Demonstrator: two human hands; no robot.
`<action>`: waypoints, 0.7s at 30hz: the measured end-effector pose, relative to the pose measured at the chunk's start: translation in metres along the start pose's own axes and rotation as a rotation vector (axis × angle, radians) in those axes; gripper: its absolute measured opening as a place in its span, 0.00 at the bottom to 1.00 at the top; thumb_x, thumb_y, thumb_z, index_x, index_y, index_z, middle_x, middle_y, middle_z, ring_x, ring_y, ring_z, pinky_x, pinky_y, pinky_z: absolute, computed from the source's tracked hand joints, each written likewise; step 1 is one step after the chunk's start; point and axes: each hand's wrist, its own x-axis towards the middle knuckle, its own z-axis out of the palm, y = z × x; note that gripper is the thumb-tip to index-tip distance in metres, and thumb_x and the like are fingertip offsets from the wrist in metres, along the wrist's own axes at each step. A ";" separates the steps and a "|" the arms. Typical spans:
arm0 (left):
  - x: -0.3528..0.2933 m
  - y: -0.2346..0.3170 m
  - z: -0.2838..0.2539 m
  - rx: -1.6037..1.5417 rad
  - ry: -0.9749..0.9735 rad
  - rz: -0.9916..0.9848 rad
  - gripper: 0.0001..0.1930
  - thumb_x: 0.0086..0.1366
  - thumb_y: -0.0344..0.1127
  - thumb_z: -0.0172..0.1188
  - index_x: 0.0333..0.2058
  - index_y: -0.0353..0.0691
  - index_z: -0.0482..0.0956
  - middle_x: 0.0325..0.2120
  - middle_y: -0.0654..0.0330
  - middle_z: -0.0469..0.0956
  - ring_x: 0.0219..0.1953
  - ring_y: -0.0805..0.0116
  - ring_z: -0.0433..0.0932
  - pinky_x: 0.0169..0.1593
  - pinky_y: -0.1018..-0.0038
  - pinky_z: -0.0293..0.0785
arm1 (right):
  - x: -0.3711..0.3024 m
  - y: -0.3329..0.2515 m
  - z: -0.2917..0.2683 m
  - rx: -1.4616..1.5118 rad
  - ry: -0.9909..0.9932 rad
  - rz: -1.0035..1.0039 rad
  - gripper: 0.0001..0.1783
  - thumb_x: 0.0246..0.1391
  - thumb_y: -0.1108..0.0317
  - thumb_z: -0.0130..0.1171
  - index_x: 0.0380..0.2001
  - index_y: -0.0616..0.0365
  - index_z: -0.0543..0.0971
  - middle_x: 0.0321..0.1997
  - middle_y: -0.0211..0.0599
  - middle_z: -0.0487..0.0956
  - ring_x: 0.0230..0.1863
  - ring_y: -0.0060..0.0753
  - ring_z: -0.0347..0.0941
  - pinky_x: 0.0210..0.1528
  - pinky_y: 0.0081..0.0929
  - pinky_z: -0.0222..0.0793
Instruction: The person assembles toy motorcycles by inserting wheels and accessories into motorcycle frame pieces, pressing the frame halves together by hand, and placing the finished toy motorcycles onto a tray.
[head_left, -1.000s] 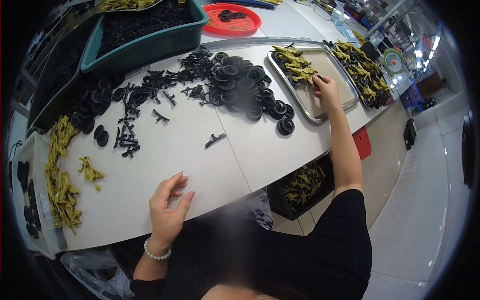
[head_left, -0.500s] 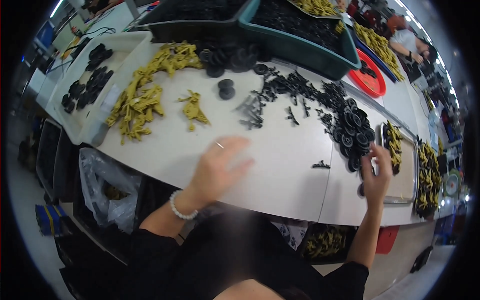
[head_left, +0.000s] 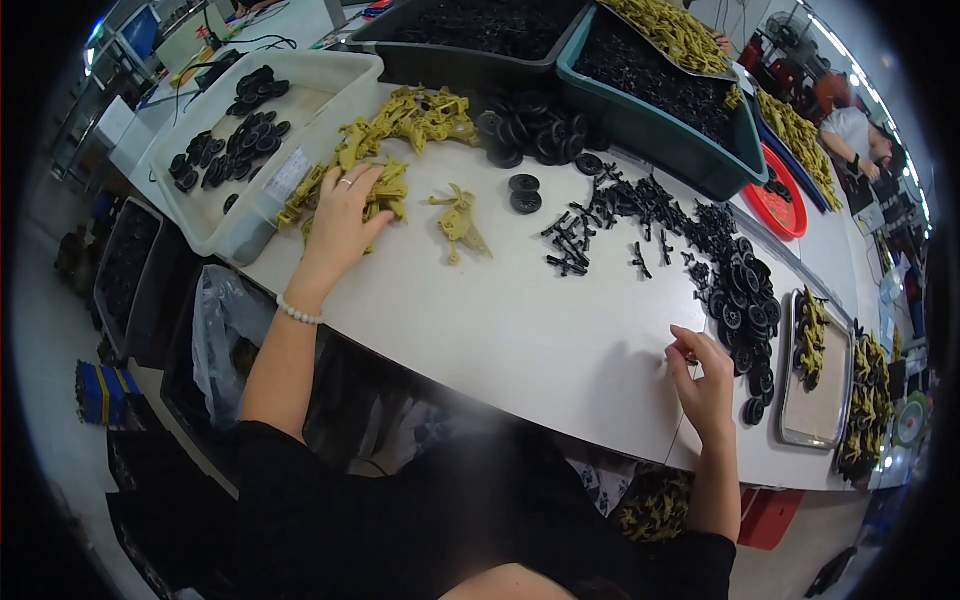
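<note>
Left hand [head_left: 345,218], loosely curved, touches the yellow parts pile [head_left: 418,118]; any grip is unclear. Right hand [head_left: 703,375], half curled beside black wheels [head_left: 742,300], has its hold hidden. White bin [head_left: 318,145] contains black pieces [head_left: 252,142]; metal tray [head_left: 815,425], yellow assemblies [head_left: 812,340].

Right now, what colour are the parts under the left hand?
The parts under the left hand are dull yellow; the head view shows them best.
</note>
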 end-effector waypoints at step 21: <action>0.030 0.096 -0.004 -0.352 0.090 0.482 0.24 0.48 0.28 0.65 0.46 0.40 0.72 0.40 0.57 0.72 0.47 0.55 0.69 0.53 0.57 0.63 | -0.009 0.005 -0.003 0.105 0.103 0.109 0.12 0.51 0.76 0.59 0.41 0.63 0.80 0.29 0.38 0.80 0.31 0.30 0.77 0.36 0.24 0.71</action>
